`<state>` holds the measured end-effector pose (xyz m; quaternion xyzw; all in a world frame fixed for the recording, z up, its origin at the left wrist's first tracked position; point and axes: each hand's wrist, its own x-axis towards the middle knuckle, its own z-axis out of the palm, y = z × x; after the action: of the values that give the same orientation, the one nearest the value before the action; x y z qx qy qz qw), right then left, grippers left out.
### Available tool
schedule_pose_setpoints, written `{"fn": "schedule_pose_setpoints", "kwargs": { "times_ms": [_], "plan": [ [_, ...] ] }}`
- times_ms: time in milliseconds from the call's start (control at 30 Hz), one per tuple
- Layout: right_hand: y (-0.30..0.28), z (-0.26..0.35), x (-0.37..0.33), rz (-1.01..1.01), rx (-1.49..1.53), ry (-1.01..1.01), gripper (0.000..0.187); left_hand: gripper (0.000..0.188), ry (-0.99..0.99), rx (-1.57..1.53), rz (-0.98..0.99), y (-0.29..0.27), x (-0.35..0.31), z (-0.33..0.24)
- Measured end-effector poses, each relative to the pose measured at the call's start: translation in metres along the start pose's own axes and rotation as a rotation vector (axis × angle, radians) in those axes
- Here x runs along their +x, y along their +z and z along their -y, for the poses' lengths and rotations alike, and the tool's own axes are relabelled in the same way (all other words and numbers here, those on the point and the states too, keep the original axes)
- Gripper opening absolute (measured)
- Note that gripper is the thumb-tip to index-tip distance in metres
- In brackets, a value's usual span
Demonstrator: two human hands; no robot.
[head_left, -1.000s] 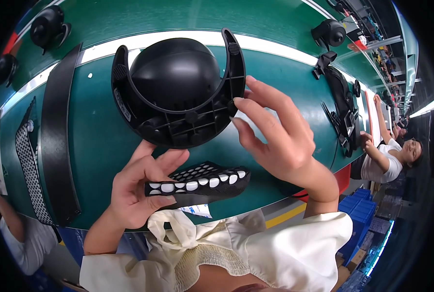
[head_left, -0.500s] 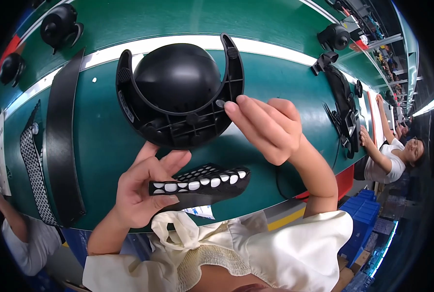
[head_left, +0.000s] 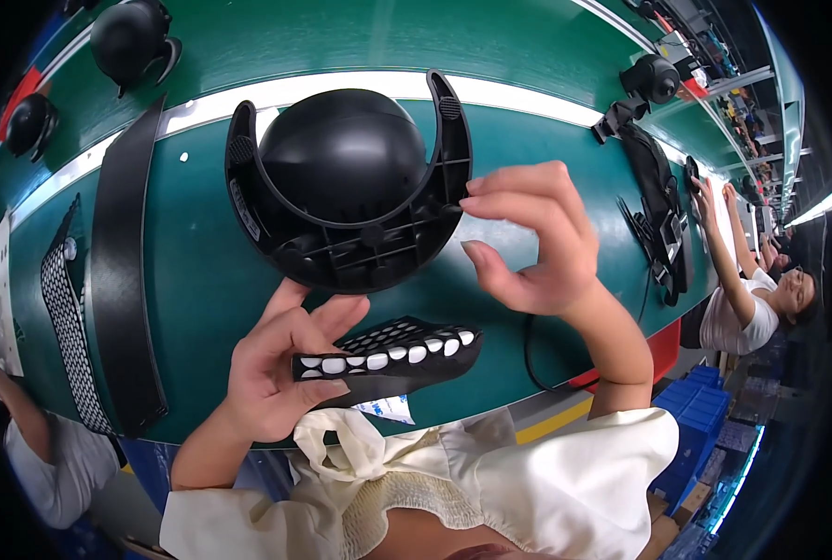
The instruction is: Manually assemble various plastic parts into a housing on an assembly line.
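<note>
My left hand [head_left: 271, 373] is closed on a folded black strip with round white pads [head_left: 406, 353] along its edge, pinched between thumb and fingers. Its upper fingertips reach up to the lower rim of a black plastic device [head_left: 346, 154]. This device has a glossy dome and a curved, ribbed base with two upturned arms. At the base's right side is my right hand [head_left: 537, 238], thumb and fingers apart, nothing visible between them. The right fingertips are at the base's edge; whether they touch it I cannot tell.
A long black strip [head_left: 125, 280] and a dotted strip [head_left: 69, 327] lie left on the green table. Black straps [head_left: 658, 201] lie right. Similar black devices [head_left: 131, 42] stand behind, beyond a white rail. A co-worker [head_left: 747, 303] sits right, and another person's arm shows lower left.
My right hand has opened from a pinch and moved slightly right; the small clear disc at its fingertips no longer shows. Devices behind have shifted right. The right co-worker's hand has risen.
</note>
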<state>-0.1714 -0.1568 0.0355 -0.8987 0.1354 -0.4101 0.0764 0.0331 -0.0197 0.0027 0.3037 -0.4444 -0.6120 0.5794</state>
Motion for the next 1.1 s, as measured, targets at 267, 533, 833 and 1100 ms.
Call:
{"fn": "schedule_pose_setpoints", "kwargs": {
  "times_ms": [267, 533, 833, 1100],
  "plan": [
    [-0.003, 0.012, 0.007, 0.066, 0.506, 0.626, 0.004, 0.018, -0.036, 0.022, -0.026, 0.001, 0.001, -0.001],
    [-0.01, 0.016, 0.017, 0.172, 0.422, 0.6, 0.004, 0.011, -0.025, 0.018, 0.002, 0.0, 0.001, 0.0],
    [-0.018, 0.012, 0.034, 0.358, 0.397, 0.908, 0.015, 0.01, -0.012, -0.02, -0.015, -0.003, 0.002, 0.006],
    [-0.012, -0.014, 0.028, 0.385, 0.99, 1.048, 0.031, 0.011, 0.009, -0.026, -0.023, -0.003, 0.005, 0.002]
  ]
}}
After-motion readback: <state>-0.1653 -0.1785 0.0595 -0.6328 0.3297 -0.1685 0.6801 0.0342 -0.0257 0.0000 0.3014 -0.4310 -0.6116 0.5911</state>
